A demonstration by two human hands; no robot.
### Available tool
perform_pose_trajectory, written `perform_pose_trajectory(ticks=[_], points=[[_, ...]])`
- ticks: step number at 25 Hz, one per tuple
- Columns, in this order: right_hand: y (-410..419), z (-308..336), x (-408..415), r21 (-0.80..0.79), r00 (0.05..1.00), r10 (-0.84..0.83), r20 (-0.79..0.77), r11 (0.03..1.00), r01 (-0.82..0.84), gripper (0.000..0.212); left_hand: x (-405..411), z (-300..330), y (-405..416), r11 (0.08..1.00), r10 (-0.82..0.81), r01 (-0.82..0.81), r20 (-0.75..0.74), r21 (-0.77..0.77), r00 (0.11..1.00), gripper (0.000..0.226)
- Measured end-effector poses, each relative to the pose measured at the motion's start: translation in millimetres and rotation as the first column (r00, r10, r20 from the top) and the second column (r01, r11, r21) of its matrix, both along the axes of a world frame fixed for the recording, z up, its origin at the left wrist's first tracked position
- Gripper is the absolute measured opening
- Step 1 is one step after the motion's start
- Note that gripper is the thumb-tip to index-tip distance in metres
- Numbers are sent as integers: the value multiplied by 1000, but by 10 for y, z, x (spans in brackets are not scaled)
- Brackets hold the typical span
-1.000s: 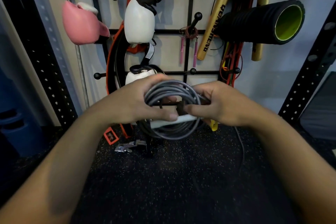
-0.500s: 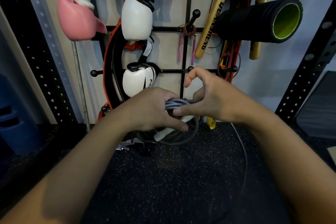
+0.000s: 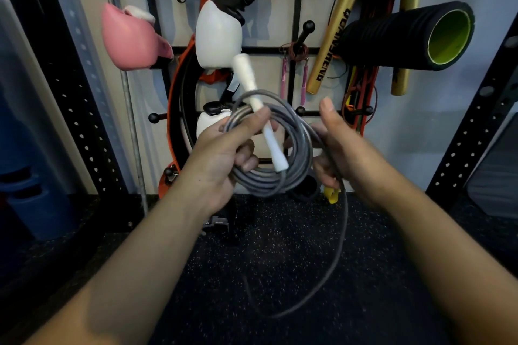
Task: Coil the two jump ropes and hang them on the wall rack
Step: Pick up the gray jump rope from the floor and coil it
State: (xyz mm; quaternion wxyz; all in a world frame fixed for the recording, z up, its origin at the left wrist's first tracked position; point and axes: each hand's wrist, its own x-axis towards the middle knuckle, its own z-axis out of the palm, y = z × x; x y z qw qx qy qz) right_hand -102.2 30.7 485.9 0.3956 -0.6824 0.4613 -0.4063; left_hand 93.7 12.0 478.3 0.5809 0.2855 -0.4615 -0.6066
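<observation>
So, room-wise: the wall rack (image 3: 298, 50) is dead ahead and pretty crowded, with a pink boxing glove (image 3: 131, 39) at upper left, white gloves (image 3: 218, 33) next to it, gold bats (image 3: 333, 36) and a black foam roller (image 3: 406, 36) with a green core on the right. Black perforated uprights (image 3: 476, 126) box it in on both sides. The open room is the speckled dark floor (image 3: 280, 274) below the hands, plus a few bare pegs on the rack, like the knobbed one (image 3: 308, 26) near the middle, which has a thin rope with pink handles (image 3: 304, 81) hanging off it.

The grey jump rope (image 3: 280, 176) is held up in front of the rack, wound into a round multi-loop coil. Its white handle (image 3: 259, 112) sticks up diagonally across the coil. One loose strand drops from the right side and curves down toward the floor.

The left hand (image 3: 224, 154) has its fingers curled round the coil's left side, thumb pinning the handle against the loops. The right hand (image 3: 339, 148) has the coil's right side and the trailing strand in a looser curled hold, thumb pointing up.

Compared with half a second ago: the coil has been lifted up and turned to face the camera, the handle now pokes upward instead of lying flat under the thumb, and the hands have spread apart.
</observation>
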Motion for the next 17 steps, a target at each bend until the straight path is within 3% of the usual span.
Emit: perform_pose_trajectory(ticks=[2, 4, 8, 11, 14, 16, 17], points=[[62, -107, 158, 59, 982, 45, 184, 997, -57, 62, -137, -57, 45, 988, 128, -116, -121, 105, 984, 33], [91, -214, 322, 14, 939, -16, 342, 1000, 12, 30, -244, -145, 87, 965, 235, -220, -101, 144, 967, 35], [40, -221, 334, -37, 912, -32, 409, 998, 52, 15, -238, -191, 104, 976, 193, -193, 10, 102, 981, 44], [-19, -94, 168, -58, 970, -5, 245, 998, 20, 18, -94, -145, 26, 974, 227, -222, 204, -47, 952, 68], [-50, 36, -26, -100, 999, 43, 8, 994, -42, 25, 180, 55, -29, 857, 478, -316, 398, -407, 783, 102], [-33, 64, -53, -104, 988, 110, -107, 987, -121, 23, 356, 234, -25, 800, 498, -75, 588, -595, 638, 116], [-8, 72, -24, -84, 975, 161, -151, 981, -175, 23, 387, 308, 8, 823, 429, 99, 726, -560, 538, 120]])
